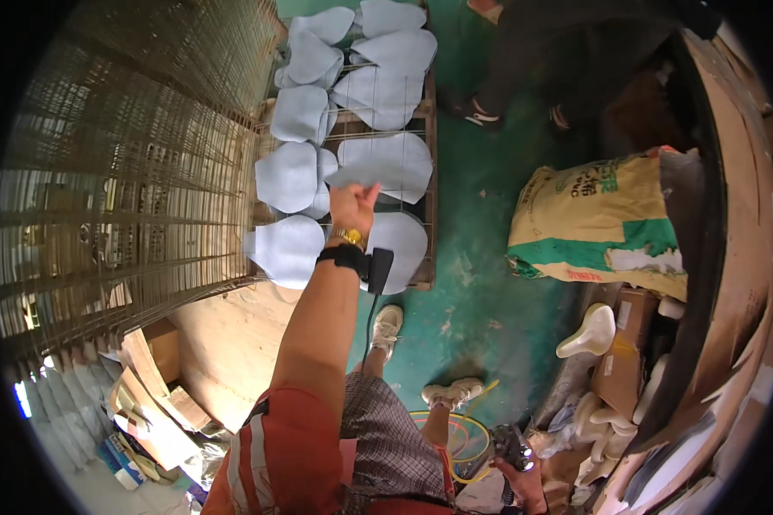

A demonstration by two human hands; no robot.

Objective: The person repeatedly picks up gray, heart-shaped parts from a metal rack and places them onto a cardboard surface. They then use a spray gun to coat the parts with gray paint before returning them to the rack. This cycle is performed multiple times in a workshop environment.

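Sheets of blue-grey material [285, 178], cut in rounded shapes, were seen in the head view, carried in two columns on a wire-and-wood rack [430, 107]. In the right column, a wide sheet [392, 163] was overhung at its lower left edge by the left grip [353, 206]. There the fingers were drawn together, but whether the edge was pinched between them could not be made out. By the right grip [526, 483], well apart from the rack, a black device [513, 448] was held near the lower edge of the view.

From the thin edges and the curled, overlapped pieces, the sheet was judged to be light and pliable, more easily creased than broken. A smooth, matt face was suggested, over which neighbouring pieces might be slid or dragged along. Hold was judged best taken at a free rim, with thumb and fingertips set on opposite faces; if only one corner were pinched, sagging could be expected. Support at two edges would be needed for flatness, though the right grip was occupied.
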